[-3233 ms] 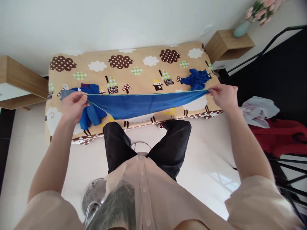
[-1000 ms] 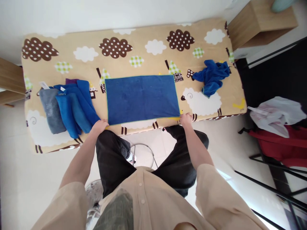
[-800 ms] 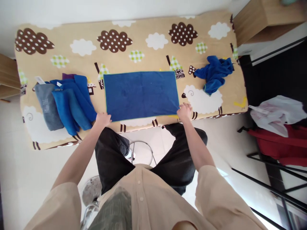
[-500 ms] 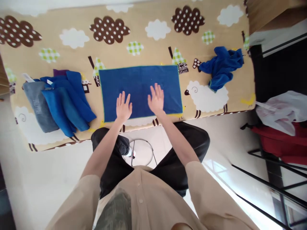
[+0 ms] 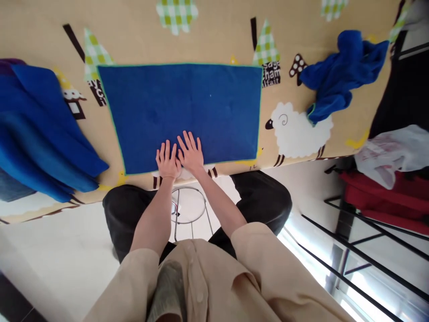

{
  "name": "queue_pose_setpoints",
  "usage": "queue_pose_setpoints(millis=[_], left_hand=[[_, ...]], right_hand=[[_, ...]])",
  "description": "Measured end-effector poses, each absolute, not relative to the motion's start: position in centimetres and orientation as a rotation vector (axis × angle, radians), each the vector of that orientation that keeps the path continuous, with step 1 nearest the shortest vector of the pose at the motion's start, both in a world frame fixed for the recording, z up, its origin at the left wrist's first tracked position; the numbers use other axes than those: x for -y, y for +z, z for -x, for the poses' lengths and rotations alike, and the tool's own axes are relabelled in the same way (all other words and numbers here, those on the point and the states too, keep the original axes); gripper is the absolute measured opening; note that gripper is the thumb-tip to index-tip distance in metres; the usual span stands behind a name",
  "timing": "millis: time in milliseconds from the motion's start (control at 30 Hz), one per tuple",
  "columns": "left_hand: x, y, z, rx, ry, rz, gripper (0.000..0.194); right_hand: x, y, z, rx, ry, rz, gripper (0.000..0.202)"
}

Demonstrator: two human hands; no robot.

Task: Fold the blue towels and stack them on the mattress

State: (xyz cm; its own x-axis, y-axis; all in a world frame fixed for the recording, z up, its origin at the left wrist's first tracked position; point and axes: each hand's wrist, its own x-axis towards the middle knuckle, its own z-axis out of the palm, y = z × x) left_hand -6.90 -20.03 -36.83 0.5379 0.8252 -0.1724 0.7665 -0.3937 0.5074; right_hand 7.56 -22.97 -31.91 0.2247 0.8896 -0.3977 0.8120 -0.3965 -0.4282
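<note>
Reads as smoothing out, judging by the pose: left hand and right hand set palm-down on the near edge of a blue cloth, a touch left of mid-length. Held side by side with fingers moderately spread and aimed away from the body; pinching nothing. Thumbs right next to each other – can't tell if touching. Wrists past the trim, over the strip of bed in front.

Cloth location: spread on the bed just in from the front edge, well in from the right edge. Can't place against the left edge, out of frame.

Orientation: long axis left to right, roughly parallel to the bed's front edge; short sides toward front and back. Plain rectangle with green trim, so no pointing end. Lying near flat, with only faint creases.

Next move probably calls for easing both palms off without dragging the trim, then a fingertip pinch on an edge or corner if shifting or doubling over. Likely to ruck up if pushed sideways under a flat palm.

Also on the bed: crumpled cloth near the right edge, apart from the flat one; to the left, a group of blue pieces reaching toward the front edge, clear of the flat one too.
</note>
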Motion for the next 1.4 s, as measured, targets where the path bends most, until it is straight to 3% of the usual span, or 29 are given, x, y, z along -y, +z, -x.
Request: queue_pose_setpoints(millis=[300,667,1233,1400], left_hand=[[20.0,-36.6,6.7,-1.291,0.161,-2.231,0.067],[20.1,-36.8,6.5,-1.329,0.202,-2.176,0.071],[20.7,-35.7,6.5,-1.405,0.120,-2.403,0.064],[22.9,-35.5,0.5,-1.437,0.171,-2.281,0.067]], right_hand=[[24.3,-32.0,-10.4,1.659,0.849,2.228,0.064],[35.0,-33.6,-25.9,0.947,0.347,2.822,0.067],[35.6,-34.3,-25.9,0.799,0.412,2.627,0.066],[35.4,-35.1,-26.2,0.818,0.349,2.706,0.065]])
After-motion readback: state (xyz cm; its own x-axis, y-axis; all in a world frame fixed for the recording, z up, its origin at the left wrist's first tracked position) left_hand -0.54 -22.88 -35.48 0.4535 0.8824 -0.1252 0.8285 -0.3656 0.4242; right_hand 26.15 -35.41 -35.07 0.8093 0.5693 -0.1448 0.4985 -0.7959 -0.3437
